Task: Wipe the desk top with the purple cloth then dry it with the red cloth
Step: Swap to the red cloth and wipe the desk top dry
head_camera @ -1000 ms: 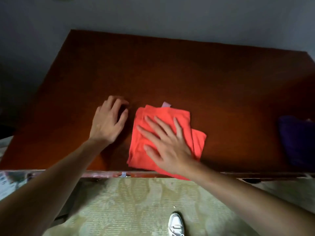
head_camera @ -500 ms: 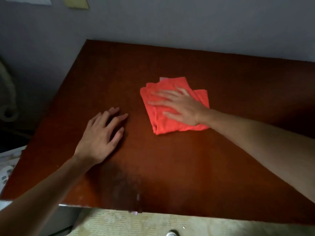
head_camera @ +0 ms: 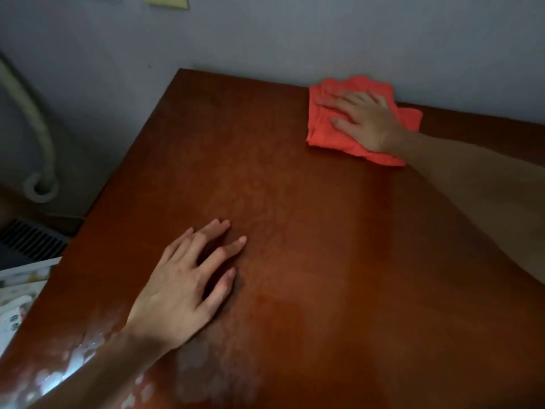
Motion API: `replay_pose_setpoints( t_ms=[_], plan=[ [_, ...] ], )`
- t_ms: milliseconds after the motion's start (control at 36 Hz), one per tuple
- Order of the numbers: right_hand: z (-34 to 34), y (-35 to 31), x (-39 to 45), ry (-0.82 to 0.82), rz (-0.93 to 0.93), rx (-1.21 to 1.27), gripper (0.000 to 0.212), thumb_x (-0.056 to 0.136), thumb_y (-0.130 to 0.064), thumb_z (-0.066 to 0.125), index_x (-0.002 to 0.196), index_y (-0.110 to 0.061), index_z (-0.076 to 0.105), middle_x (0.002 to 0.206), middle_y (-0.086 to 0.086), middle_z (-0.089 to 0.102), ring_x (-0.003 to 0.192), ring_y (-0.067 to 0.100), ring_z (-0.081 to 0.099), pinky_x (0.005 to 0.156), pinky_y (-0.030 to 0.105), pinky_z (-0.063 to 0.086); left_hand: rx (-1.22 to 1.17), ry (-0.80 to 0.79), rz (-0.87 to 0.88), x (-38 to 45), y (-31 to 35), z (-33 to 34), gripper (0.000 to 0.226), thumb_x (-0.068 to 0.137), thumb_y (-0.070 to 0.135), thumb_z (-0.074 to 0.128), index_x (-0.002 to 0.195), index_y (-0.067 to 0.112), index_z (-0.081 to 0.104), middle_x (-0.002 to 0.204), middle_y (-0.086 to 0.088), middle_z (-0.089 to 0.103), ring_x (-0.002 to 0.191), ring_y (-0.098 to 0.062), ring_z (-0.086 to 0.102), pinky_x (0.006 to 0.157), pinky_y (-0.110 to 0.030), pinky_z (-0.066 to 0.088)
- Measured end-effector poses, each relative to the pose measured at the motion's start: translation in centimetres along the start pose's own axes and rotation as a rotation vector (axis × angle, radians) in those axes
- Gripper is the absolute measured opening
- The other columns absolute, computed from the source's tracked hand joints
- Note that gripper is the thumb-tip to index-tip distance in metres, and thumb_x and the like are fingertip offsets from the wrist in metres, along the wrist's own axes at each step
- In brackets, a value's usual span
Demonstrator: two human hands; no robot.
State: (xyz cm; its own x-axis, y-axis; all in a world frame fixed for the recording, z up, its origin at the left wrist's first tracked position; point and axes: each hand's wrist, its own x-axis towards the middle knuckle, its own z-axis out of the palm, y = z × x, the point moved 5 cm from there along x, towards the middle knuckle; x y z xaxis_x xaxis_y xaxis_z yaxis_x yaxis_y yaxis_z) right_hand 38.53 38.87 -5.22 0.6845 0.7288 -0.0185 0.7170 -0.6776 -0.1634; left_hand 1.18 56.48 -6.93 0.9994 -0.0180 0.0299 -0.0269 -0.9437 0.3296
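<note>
The folded red cloth [head_camera: 324, 125] lies at the far edge of the brown desk top [head_camera: 309, 246], right against the wall. My right hand [head_camera: 362, 119] presses flat on the cloth with its fingers spread. My left hand [head_camera: 182, 290] rests flat on the bare wood near the front left, fingers apart, holding nothing. Pale wet-looking smears show on the desk around my left wrist. The purple cloth is out of view.
A grey wall [head_camera: 265, 33] runs along the desk's far edge. A pale curved pipe [head_camera: 35, 137] hangs left of the desk above a dark vent grille [head_camera: 29, 240]. Printed papers [head_camera: 20, 293] lie past the desk's left edge.
My right hand has pushed the red cloth from the front edge across the desk to the far edge by the wall. My left hand stayed flat on the wood.
</note>
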Motion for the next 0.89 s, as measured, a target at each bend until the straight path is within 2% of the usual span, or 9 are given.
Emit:
replay_pose_setpoints(
  t_ms=[56,139,222,278,444,556,639,750,889],
  plan=[
    [0.1,0.0,-0.1,0.036,0.062,0.028,0.070,0.089,-0.066,0.020,0.155,-0.046,0.033,0.167,-0.009,0.028,0.152,0.023,0.027,0.122,0.056,0.012,0.002,0.004,0.007,-0.1,0.0,0.0,0.050,0.105,0.047,0.030,0.151,0.033,0.042,0.160,0.002,0.035,0.154,-0.012,0.019,0.124,-0.040,0.015],
    [0.6,0.0,-0.7,0.108,0.239,0.040,0.054,0.103,-0.054,0.032,0.156,-0.044,0.032,0.169,-0.008,0.023,0.155,0.022,0.021,0.123,0.059,0.007,-0.006,0.016,0.007,-0.1,0.1,0.0,0.050,0.104,0.047,0.030,0.150,0.034,0.043,0.159,0.002,0.036,0.153,-0.011,0.020,0.124,-0.039,0.015],
    [1.3,-1.5,-2.6,0.102,0.388,0.053,0.053,0.106,-0.052,0.030,0.158,-0.041,0.028,0.171,-0.006,0.017,0.157,0.020,0.014,0.123,0.060,0.001,-0.015,0.027,0.013,-0.1,-0.1,0.0,0.050,0.103,0.048,0.031,0.149,0.034,0.044,0.158,0.001,0.037,0.153,-0.013,0.022,0.123,-0.038,0.016],
    [1.7,-3.0,-4.5,0.104,0.418,0.057,0.055,0.106,-0.053,0.029,0.158,-0.039,0.027,0.171,-0.006,0.015,0.157,0.019,0.013,0.123,0.060,0.000,-0.024,0.034,0.013,0.0,-0.1,0.0,0.051,0.103,0.049,0.030,0.149,0.033,0.044,0.158,0.000,0.036,0.153,-0.015,0.022,0.123,-0.039,0.017],
    [3.6,-11.3,-13.0,0.124,0.345,0.043,0.054,0.105,-0.054,0.032,0.157,-0.040,0.031,0.170,-0.007,0.019,0.157,0.018,0.014,0.123,0.059,0.000,-0.089,0.071,0.013,-0.1,-0.1,-0.1,0.047,0.104,0.043,0.031,0.145,0.032,0.048,0.153,0.001,0.040,0.149,-0.016,0.028,0.121,-0.041,0.021],
    [5.1,-18.6,-20.2,0.129,0.284,0.011,0.066,0.094,-0.062,0.019,0.156,-0.042,0.033,0.169,-0.009,0.024,0.156,0.017,0.019,0.123,0.059,0.004,-0.213,0.177,0.015,-0.5,-0.1,-1.2,0.040,0.102,0.034,0.038,0.136,0.024,0.056,0.140,-0.003,0.049,0.132,-0.023,0.048,0.107,-0.044,0.039],
    [6.0,-24.4,-25.5,0.158,0.217,0.000,0.064,0.095,-0.060,0.026,0.155,-0.041,0.038,0.168,-0.008,0.028,0.154,0.017,0.025,0.122,0.061,0.010,-0.199,0.251,0.012,-1.7,-0.4,-2.2,0.037,0.100,0.032,0.041,0.129,0.022,0.061,0.134,-0.006,0.052,0.123,-0.027,0.054,0.098,-0.051,0.045],
    [7.3,-30.5,-31.2,0.127,0.077,-0.008,0.060,0.099,-0.058,0.035,0.157,-0.042,0.032,0.170,-0.010,0.021,0.157,0.015,0.018,0.123,0.061,0.009,-0.107,0.183,0.032,-3.8,-2.1,-2.9,0.040,0.098,0.037,0.040,0.129,0.024,0.061,0.136,-0.005,0.051,0.123,-0.028,0.054,0.099,-0.051,0.044],
    [7.4,-31.4,-32.1,0.064,0.011,-0.009,0.061,0.100,-0.059,0.035,0.159,-0.045,0.026,0.171,-0.013,0.014,0.158,0.012,0.012,0.122,0.062,0.010,0.022,0.050,-0.009,-6.2,-6.1,-4.0,0.051,0.096,0.046,0.034,0.138,0.026,0.055,0.144,-0.007,0.045,0.128,-0.030,0.049,0.106,-0.049,0.035]
  ],
)
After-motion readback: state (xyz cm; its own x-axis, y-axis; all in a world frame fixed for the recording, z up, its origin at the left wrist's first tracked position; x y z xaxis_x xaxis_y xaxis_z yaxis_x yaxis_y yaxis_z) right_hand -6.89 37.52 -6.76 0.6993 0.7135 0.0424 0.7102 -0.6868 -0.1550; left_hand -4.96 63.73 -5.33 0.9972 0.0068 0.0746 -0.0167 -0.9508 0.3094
